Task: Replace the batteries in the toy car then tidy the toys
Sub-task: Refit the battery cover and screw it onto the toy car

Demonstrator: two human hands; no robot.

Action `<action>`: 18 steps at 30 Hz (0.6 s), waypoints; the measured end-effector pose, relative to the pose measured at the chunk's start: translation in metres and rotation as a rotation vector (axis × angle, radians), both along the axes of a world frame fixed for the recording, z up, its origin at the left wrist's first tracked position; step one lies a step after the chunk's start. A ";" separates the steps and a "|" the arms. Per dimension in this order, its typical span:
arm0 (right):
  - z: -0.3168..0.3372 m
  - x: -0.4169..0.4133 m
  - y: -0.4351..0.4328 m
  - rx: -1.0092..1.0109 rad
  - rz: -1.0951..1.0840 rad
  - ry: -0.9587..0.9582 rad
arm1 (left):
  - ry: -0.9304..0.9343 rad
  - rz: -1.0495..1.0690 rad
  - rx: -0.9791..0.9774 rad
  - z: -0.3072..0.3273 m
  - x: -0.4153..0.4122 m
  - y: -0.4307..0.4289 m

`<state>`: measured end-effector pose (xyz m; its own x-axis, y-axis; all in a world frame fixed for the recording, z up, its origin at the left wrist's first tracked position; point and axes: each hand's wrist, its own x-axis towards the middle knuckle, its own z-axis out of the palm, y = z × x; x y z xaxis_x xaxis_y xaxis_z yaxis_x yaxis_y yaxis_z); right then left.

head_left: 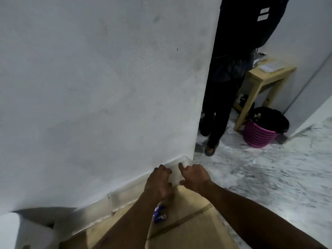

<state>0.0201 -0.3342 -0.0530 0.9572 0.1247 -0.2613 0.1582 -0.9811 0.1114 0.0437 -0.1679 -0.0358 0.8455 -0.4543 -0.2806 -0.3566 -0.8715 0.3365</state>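
A clear plastic box [115, 200] stands along the foot of the white wall, above a brown cardboard box [188, 223]. My left hand [159, 183] curls its fingers over the clear box's far rim. My right hand [195, 177] is just to its right at the box's end corner, with the index finger stretched out and the thumb spread against the end wall. A small blue and white object [159, 214], too blurred to identify, lies on the cardboard under my left forearm. No toy car can be made out.
The white wall [98, 87] ends at a corner, where a person in dark clothes [217, 108] stands. Behind are a wooden table [269, 76] and a pink basket with a black liner [260, 134]. Marble floor [269, 177] lies right. A white roll [19, 230] sits bottom left.
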 end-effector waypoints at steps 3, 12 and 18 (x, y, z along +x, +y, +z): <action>0.002 0.005 0.002 -0.001 0.040 0.030 | -0.013 0.009 0.008 -0.002 0.006 -0.002; 0.032 0.004 0.022 -0.057 0.118 0.073 | -0.025 0.005 -0.026 -0.006 0.009 0.002; 0.024 -0.002 0.028 -0.042 0.093 0.100 | -0.069 -0.002 -0.007 -0.014 0.007 -0.001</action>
<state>0.0182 -0.3058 -0.0285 0.9110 0.1986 -0.3615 0.2607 -0.9565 0.1314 0.0511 -0.1685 -0.0496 0.8620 -0.4577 -0.2180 -0.3809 -0.8685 0.3173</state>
